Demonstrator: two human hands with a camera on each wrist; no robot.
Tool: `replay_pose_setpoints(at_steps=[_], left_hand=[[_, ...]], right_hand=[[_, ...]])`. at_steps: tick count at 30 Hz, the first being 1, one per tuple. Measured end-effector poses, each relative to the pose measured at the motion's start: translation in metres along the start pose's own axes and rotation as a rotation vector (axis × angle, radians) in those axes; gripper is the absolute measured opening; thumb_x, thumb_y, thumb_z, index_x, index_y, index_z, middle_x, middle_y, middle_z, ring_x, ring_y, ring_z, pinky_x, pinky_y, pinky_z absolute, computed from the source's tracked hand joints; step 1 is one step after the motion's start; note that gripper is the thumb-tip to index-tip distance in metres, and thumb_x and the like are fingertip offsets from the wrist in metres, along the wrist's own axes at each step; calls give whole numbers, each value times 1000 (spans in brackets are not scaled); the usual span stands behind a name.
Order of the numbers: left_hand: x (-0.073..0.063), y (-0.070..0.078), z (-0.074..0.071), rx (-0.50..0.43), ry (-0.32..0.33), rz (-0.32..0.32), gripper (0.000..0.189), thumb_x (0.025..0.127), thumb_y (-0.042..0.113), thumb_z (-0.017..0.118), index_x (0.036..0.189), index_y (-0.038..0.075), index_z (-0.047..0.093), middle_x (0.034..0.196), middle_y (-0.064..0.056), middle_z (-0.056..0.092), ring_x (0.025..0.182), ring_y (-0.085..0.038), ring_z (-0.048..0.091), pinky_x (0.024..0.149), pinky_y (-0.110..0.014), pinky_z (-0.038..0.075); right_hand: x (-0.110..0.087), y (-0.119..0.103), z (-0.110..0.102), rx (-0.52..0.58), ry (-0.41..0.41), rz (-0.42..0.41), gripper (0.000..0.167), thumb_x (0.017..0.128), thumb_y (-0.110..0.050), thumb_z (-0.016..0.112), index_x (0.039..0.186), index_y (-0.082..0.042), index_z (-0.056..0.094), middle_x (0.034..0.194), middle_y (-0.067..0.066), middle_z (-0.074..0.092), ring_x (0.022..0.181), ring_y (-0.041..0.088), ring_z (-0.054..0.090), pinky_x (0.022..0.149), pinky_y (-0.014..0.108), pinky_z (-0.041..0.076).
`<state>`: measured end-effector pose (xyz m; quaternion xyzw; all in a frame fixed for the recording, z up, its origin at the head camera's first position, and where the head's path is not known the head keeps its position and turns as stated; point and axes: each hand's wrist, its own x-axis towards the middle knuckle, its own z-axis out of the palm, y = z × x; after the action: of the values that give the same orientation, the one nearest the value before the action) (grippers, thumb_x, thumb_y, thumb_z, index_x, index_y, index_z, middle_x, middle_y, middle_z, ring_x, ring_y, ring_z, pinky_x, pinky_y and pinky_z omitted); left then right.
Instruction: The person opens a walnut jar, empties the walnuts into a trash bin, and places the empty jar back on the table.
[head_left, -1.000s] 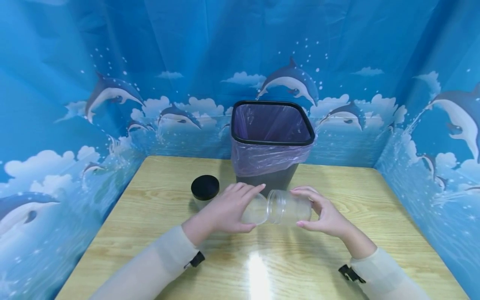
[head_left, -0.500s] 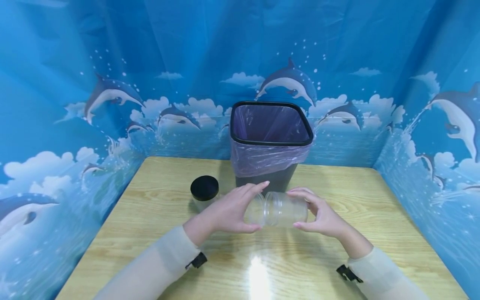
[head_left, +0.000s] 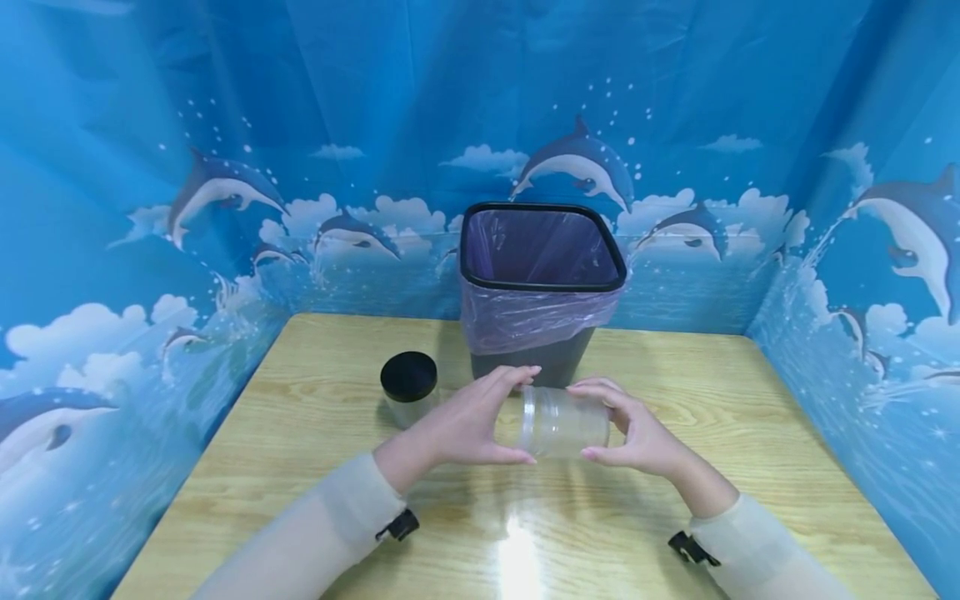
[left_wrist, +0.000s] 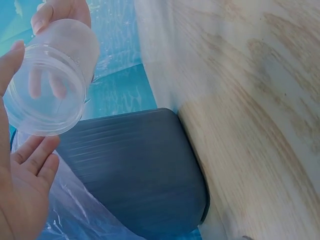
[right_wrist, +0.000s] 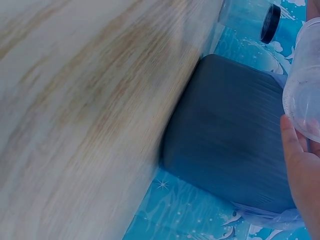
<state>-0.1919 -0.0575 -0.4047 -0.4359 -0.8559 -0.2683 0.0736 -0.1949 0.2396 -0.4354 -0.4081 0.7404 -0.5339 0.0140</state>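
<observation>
A clear plastic jar (head_left: pixel 568 423) lies sideways in the air over the table, its threaded mouth toward my left hand. My right hand (head_left: pixel 636 429) grips the base end, thumb below and fingers above. My left hand (head_left: pixel 468 423) curves round the mouth end, fingertips at the rim. In the left wrist view the jar (left_wrist: pixel 75 47) shows its round mouth, with the left fingers (left_wrist: pixel 42 157) beneath it. In the right wrist view only part of the jar (right_wrist: pixel 307 75) shows, above the right hand (right_wrist: pixel 305 175). Whether a separate clear piece lies in the left palm, I cannot tell.
A grey bin (head_left: pixel 528 358) with a purple liner (head_left: pixel 536 321) stands just behind the hands. Left of it stands a clear jar with a black lid (head_left: pixel 409 377), close to my left forearm. The wooden table (head_left: pixel 315 400) is bounded by dolphin-printed curtains (head_left: pixel 405 150).
My right hand has moved slightly left with the jar. A clear curved edge beside the left hand, apart from the jar's rim earlier, now meets it. The bin has stayed put.
</observation>
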Motion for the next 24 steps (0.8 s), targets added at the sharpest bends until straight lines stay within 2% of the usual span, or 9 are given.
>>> replay_pose_setpoints(at_steps=[9,17,24], left_hand=[[1,3,2,22,4,-59,96,74,55,85,144,7,41,138,-5,51,121,-18,53,105,-33,45],[4,2,3,34,12,-48,91,74,57,83,140,8,47,137,-4,53,124,-17,51,106,-35,43],[7,2,4,54,32,-18,88,73,57,84,138,9,50,135,-3,55,125,-15,51,107,-39,41]], right_hand=[[0,3,1,9,11,-11,75,73,9,82,141,2,50,140,17,46,127,16,48,97,31,51],[0,5,2,16,15,-18,75,73,10,82,141,3,50,140,17,46,127,16,48,95,32,52],[0,8,2,35,16,21,75,74,9,82,142,1,50,141,14,46,127,15,48,94,35,54]])
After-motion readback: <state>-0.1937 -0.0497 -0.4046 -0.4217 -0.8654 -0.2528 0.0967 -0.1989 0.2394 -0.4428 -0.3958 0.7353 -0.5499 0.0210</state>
